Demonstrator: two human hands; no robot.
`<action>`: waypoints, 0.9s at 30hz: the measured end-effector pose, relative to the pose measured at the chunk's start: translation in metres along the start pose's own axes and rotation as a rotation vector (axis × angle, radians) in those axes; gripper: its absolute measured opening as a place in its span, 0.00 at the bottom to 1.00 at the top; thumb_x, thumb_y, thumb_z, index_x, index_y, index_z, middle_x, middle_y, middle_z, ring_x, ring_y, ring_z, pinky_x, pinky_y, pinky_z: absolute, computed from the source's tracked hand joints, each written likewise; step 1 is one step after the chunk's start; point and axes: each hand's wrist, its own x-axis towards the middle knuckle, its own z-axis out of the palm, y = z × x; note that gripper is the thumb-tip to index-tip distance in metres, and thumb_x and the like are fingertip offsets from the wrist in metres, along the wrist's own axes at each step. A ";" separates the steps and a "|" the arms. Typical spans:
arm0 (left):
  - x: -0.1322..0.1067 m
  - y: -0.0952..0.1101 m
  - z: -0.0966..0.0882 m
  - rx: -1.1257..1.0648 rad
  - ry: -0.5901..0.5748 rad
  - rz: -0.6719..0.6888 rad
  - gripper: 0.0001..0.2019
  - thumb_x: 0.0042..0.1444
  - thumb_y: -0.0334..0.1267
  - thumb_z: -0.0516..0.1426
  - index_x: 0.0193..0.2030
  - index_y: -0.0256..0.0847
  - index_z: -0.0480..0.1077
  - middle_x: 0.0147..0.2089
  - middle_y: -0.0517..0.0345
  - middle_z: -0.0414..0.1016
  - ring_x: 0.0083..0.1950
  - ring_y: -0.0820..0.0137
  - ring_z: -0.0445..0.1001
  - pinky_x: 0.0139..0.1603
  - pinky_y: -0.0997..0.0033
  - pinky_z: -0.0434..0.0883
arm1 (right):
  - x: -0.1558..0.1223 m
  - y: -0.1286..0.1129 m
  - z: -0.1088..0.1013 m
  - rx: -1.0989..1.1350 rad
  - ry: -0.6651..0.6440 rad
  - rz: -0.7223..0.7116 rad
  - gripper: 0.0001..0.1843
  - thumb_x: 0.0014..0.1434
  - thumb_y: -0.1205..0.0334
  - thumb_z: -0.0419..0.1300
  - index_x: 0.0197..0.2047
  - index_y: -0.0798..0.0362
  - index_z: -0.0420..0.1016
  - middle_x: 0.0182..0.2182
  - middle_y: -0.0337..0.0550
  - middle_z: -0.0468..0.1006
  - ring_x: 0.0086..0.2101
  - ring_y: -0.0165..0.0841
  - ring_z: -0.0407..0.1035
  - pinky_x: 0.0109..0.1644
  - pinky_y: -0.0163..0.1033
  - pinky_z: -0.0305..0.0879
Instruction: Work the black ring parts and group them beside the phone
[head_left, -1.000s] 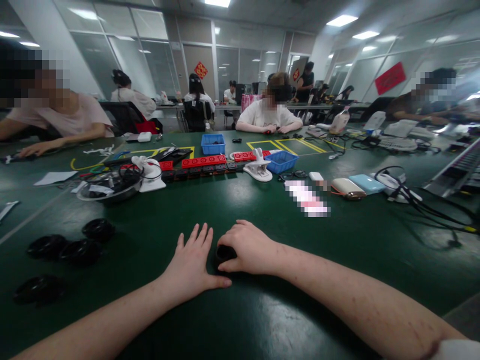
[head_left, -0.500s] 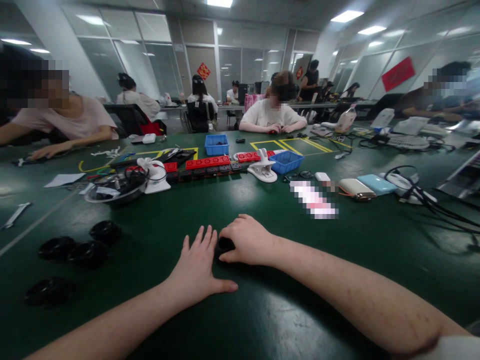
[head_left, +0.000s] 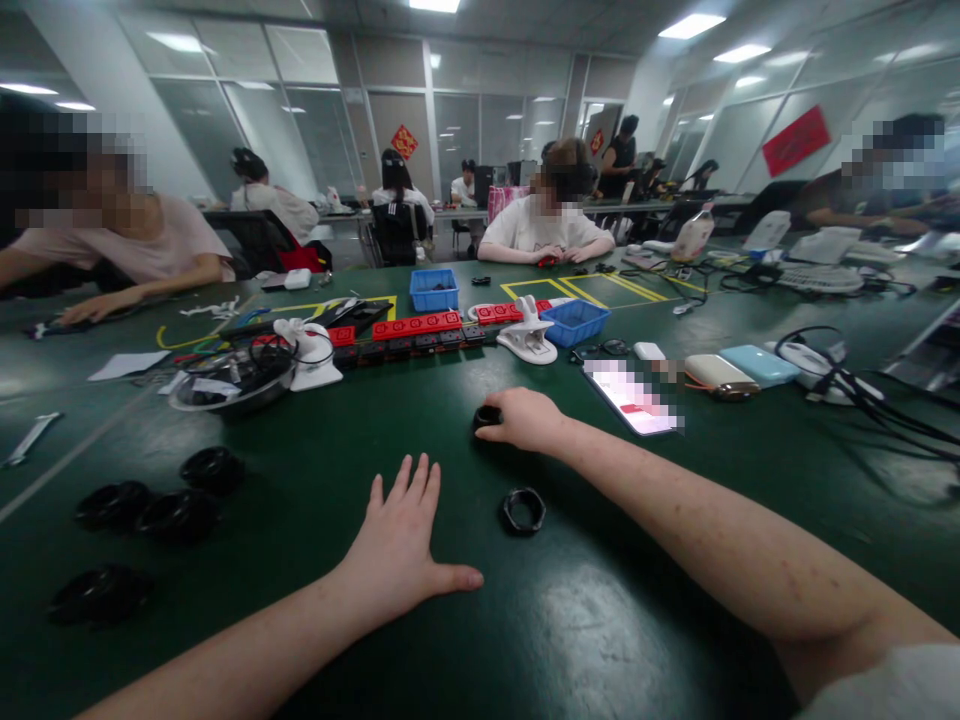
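Observation:
My right hand [head_left: 523, 420] pinches a black ring [head_left: 484, 418] between thumb and fingers, low over the green table or on it; I cannot tell which. Much of that ring is hidden by the hand. Nearer to me, a black hexagonal nut [head_left: 523, 511] lies flat on the table with its wide hole facing up. My left hand [head_left: 397, 545] rests palm down with its fingers spread, left of the nut and not touching it. Further left sit several glossy black round parts [head_left: 180, 515], with another black round part [head_left: 99, 594] closer to me.
A phone [head_left: 634, 398] lies right of my right hand. Beyond are a metal bowl [head_left: 244, 395] of dark parts, a red and black power strip [head_left: 416, 325], a white clip base [head_left: 529, 345] and blue bins [head_left: 435, 290]. A wrench [head_left: 31, 440] lies far left. Co-workers sit around.
My right hand has moved away from me and slightly right with a black ring, away from my left hand. The black nut now shows on the table. My left hand has barely moved.

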 end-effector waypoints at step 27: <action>0.002 0.000 0.000 0.030 -0.069 -0.030 0.58 0.36 0.74 0.46 0.66 0.30 0.37 0.67 0.44 0.28 0.67 0.49 0.29 0.61 0.42 0.39 | -0.169 0.129 -0.001 0.419 0.024 0.299 0.22 0.49 0.49 0.57 0.45 0.53 0.69 0.41 0.47 0.73 0.38 0.38 0.70 0.41 0.42 0.68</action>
